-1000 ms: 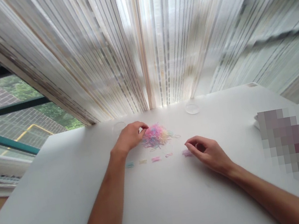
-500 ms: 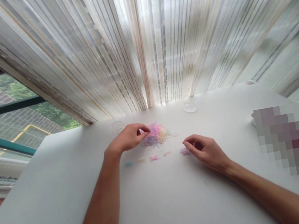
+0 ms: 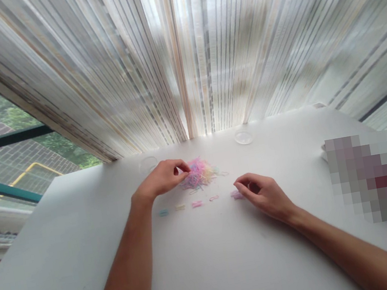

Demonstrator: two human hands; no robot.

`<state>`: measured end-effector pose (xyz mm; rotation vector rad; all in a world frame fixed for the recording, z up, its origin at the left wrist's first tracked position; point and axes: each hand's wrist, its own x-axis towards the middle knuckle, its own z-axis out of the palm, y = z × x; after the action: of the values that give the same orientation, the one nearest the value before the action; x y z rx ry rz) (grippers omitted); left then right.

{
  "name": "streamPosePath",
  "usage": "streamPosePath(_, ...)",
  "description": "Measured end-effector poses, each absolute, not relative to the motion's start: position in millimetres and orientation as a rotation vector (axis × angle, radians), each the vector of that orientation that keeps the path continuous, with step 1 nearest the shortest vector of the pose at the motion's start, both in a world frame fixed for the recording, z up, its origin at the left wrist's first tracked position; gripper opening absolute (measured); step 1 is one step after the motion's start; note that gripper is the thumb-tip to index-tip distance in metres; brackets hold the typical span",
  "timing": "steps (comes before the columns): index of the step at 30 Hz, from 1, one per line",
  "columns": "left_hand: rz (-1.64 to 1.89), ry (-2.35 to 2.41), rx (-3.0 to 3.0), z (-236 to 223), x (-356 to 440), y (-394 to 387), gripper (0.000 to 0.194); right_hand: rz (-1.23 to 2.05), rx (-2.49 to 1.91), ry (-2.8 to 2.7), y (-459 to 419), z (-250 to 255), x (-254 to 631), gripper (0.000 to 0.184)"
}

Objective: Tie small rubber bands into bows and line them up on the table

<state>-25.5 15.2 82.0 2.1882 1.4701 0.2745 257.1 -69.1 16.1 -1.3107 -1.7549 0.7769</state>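
Fingers of the left hand: thumb and index tips drawn close at the 9 o'clock edge of the band pile; could not tell whether a strand was pinched. Right hand sat at 4 o'clock from the pile, tips near together by the purple bundle; grip likewise unreadable. Pile lay on the white counter.

Risks (judged): strands looked tangled, so lifting one could have dragged neighbours toward 6 o'clock, into the row. Thin bands might have slipped from a loose pinch. A low right thumb could have nudged the purple bundle askew.

Orientation: pile showed no single axis; one loose loop stuck out toward 3. Blue bundle, yellow bundle and pink bundle lay at 8, 7 and 6 o'clock, long axes roughly 9–3. Single pink loop, at 5, tipped slightly toward 8–2. Purple axis seemed 9–3, its 3 o'clock end hidden.
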Motion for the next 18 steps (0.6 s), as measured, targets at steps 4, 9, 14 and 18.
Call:
streamPosePath(4, 0.284, 1.434, 2.18, 82.8, -24.2, 14.1, 0.026, 0.777, -1.306, -1.756, -69.4, 15.4, 257.3, 0.03)
streamPosePath(9, 0.301, 1.425, 2.154, 82.9, -21.6, 13.4, 0.03, 0.773, -1.316, -1.76, -69.0, 14.5, 257.3, 0.031)
streamPosePath(14, 0.274, 1.442, 2.184, 84.4, -21.0, 13.0, 0.031, 0.773, -1.319, -1.76, -69.4, 15.6, 257.1, 0.031)
streamPosePath(18, 0.204, 1.507, 2.24, 83.3, -15.4, 11.5, 0.03, 0.775, -1.326, -1.763, -69.7, 16.5, 257.0, 0.031)
